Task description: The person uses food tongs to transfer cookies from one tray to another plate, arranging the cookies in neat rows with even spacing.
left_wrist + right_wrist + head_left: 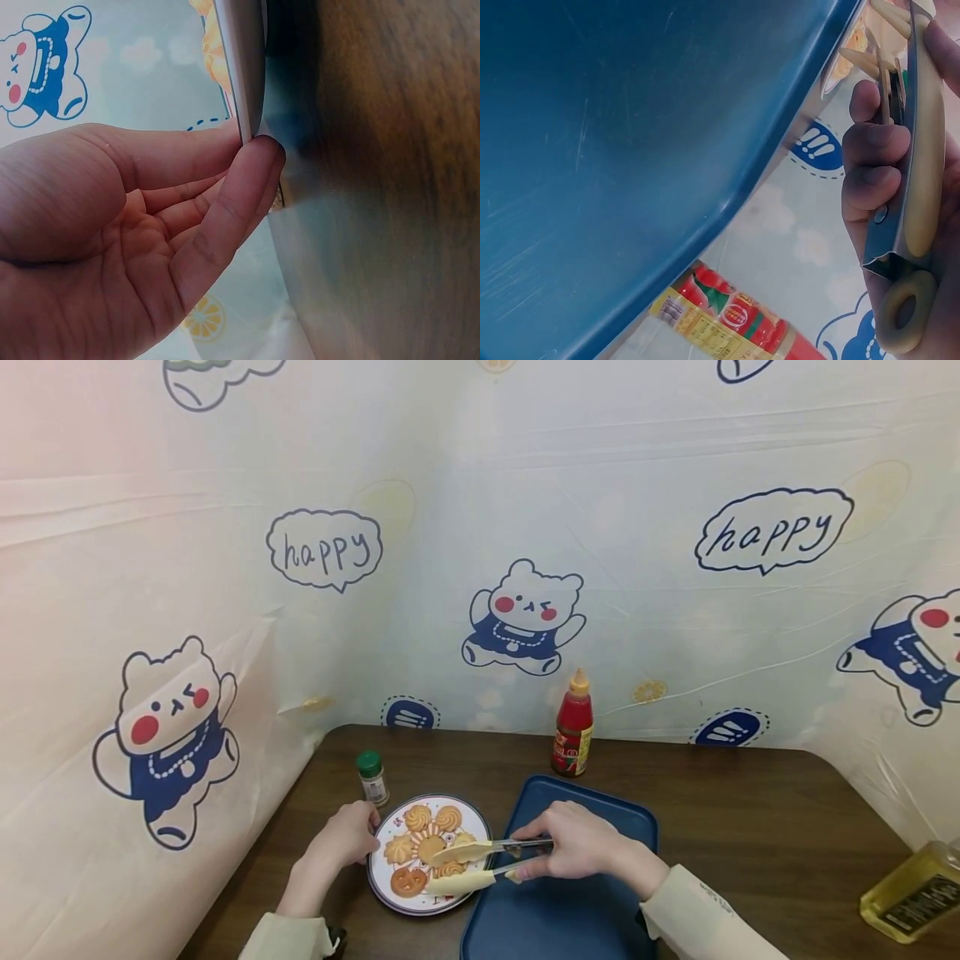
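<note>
My left hand (341, 843) is at the left side of a round white plate (384, 881), its thumb and fingers pinching the rim; the left wrist view shows the plate's edge (244, 75) between thumb and fingertips. Several cookies lie on the plate, among them swirled ones (417, 817) and a pretzel-shaped one (408, 882). My right hand (573, 843) holds tongs (465, 882) with cream-coloured tips and metal arms. Their tips are spread over the plate's right part, around a swirled cookie; I cannot tell whether they touch it. The fingers curl around the tongs' handle (926, 150).
A blue tray (570, 910) lies under my right hand, right of the plate. Behind it stands a red sauce bottle (573, 735) with a yellow cap. A green-capped shaker (372, 781) is behind the left hand, and an oil bottle (911, 893) at far right. Printed sheeting surrounds the table.
</note>
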{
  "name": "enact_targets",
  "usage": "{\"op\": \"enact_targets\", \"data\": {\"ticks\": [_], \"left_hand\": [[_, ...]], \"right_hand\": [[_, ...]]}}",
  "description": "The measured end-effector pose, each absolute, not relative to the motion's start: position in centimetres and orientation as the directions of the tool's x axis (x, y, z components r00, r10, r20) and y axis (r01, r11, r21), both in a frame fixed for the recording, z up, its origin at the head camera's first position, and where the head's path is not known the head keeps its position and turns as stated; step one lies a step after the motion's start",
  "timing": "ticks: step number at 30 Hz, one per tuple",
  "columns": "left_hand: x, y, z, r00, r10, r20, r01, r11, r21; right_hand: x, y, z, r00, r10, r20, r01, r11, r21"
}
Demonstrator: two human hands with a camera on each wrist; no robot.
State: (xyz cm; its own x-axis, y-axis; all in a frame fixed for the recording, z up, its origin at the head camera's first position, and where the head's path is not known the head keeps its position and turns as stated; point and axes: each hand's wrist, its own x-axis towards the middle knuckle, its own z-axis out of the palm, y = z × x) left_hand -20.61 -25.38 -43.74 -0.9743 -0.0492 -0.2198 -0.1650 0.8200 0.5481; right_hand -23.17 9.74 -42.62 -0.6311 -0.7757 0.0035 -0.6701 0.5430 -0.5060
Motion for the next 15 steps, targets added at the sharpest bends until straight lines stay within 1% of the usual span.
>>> {"op": "enact_targets", "data": {"ticks": [15], "left_hand": [[-20.71, -25.39, -43.85, -0.976, -0.05, -0.213, -0.161, 0.824, 0.543]], "right_hand": [[-22.97, 9.9, -42.61, -0.638, -0.769, 0.025, -0.676, 0.545, -0.496]]}}
